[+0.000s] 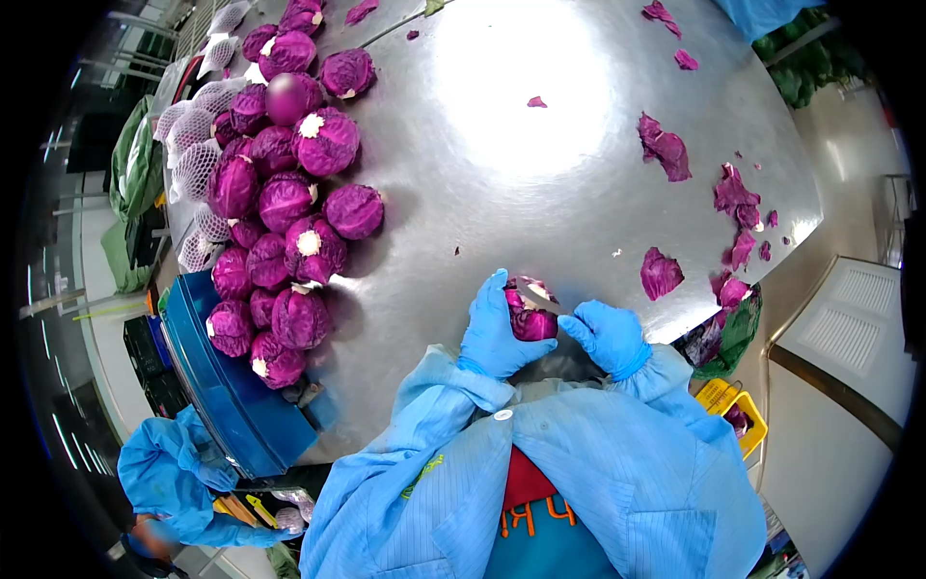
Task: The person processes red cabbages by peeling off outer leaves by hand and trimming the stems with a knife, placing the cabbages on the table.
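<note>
Both hands wear blue gloves and are close together at the near edge of the metal table. My left hand (pixel 497 333) is wrapped round a small red cabbage (pixel 532 323) from its left side. My right hand (pixel 608 338), its fingers closed, holds a knife (pixel 536 297) whose curved blade lies across the top of that cabbage. The knife's handle is hidden in the glove. Left of my hands, a large heap of red cabbages (pixel 286 203) lies on the table, several showing pale cut stems.
White foam nets (pixel 198 169) line the table's left edge, above a blue bin (pixel 227 386). Loose purple leaves (pixel 664 147) lie right on the metal table (pixel 463 212). A green bag (pixel 738 338) and yellow basket (pixel 750 425) stand at lower right. A co-worker (pixel 174 468) is at lower left.
</note>
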A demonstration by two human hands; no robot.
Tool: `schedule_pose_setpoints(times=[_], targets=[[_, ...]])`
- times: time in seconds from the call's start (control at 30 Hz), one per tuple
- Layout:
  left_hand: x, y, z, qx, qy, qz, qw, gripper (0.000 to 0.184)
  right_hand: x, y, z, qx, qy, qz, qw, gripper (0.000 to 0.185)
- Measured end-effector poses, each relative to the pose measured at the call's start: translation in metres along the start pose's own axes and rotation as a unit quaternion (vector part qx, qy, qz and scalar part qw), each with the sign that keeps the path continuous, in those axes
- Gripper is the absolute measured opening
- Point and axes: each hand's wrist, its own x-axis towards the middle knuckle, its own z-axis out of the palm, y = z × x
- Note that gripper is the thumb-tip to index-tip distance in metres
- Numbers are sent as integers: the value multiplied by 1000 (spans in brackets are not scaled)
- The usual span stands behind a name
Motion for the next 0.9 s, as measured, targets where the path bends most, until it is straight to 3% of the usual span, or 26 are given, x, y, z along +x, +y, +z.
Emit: schedule_pose_setpoints(times=[0.2,0.3,0.6,0.73,0.83,0.9], targets=[[4,7,0,24,14,8,1000,116,-6,2,1,-8,-2,-29,1000,44],[5,10,0,33,23,10,999,112,-3,16,7,-39,-51,-39,997,48],[11,23,6,51,18,-32,998,107,6,-4,0,-92,-93,92,987,56],[6,31,13,121,12,32,992,106,29,19,12,31,-50,124,990,62],[-2,31,21,169,35,71,982,110,60,54,-1,22,3,285,958,54],[-5,30,17,159,34,63,985,109,59,45,-25,196,-7,288,937,47]])
